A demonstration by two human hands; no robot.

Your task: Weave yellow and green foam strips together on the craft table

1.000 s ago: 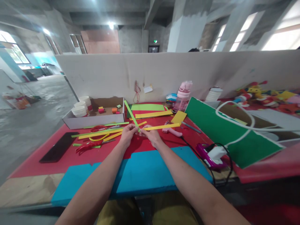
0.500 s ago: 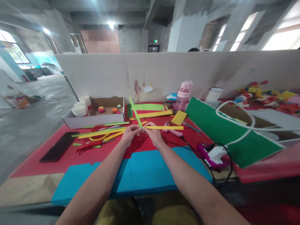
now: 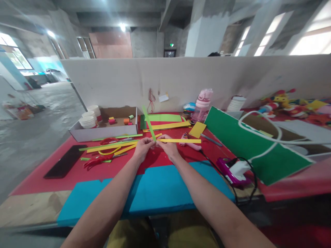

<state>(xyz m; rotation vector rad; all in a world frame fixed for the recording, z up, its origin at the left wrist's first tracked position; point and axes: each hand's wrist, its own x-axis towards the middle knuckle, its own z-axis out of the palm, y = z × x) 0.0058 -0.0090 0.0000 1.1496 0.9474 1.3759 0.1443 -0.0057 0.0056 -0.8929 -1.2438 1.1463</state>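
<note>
My left hand point(image 3: 143, 148) and my right hand point(image 3: 167, 147) meet over the red table covering, fingertips pinched close together. Between them they hold the ends of two paper strips. One, a green paper strip point(image 3: 149, 123), points up and away from my fingers. The other, a yellow paper strip point(image 3: 184, 140), runs out to the right past my right hand. Where the two strips meet is mostly hidden by my fingers. Loose yellow strips point(image 3: 111, 147) lie just left of my left hand, near red-handled scissors point(image 3: 98, 160). A pink glue gun point(image 3: 190, 145) rests to the right of my right hand.
At the back left stands a cardboard tray point(image 3: 103, 131) with paper cups and small paper rolls. A black phone point(image 3: 66, 162) lies at left. On the right are a green board point(image 3: 248, 144), a purple power strip point(image 3: 234, 174) with cables, and a pink bottle point(image 3: 203, 105).
The yellow strip has shifted very slightly left, and the green strip's lower end has moved a touch with it. Both hands keep nearly the same place and grip.
</note>
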